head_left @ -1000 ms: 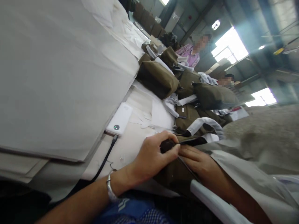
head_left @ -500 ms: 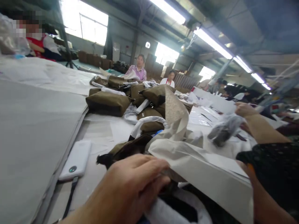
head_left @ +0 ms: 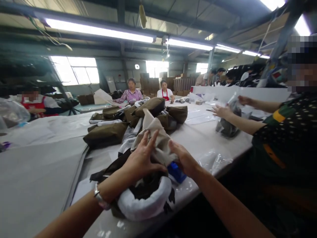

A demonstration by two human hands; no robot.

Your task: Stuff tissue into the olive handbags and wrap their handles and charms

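Observation:
A beige sheet of paper [head_left: 159,140], crumpled and standing up, is between my two hands over a dark olive bag. My left hand [head_left: 142,155] is open, its fingers spread against the paper's left side and its thumb apart. My right hand [head_left: 184,158] is closed on the paper's right edge, its fingertips partly hidden. The bag's mouth lies open below, with a thick white-wrapped handle [head_left: 148,206] arching toward me. A blue item [head_left: 177,172] shows under my right hand; its kind is unclear.
Several olive bags [head_left: 106,134] are piled beyond my hands on the white-covered table [head_left: 198,135]. A large pale sheet stack [head_left: 44,172] lies at left. On the right, a co-worker's hands [head_left: 224,112] handle a dark item in a clear plastic bag [head_left: 229,127]. Other people sit across the table.
The view has levelled and turned right. The large paper is now bunched between both hands. My left hand has moved from the bag to the paper, its fingers spread.

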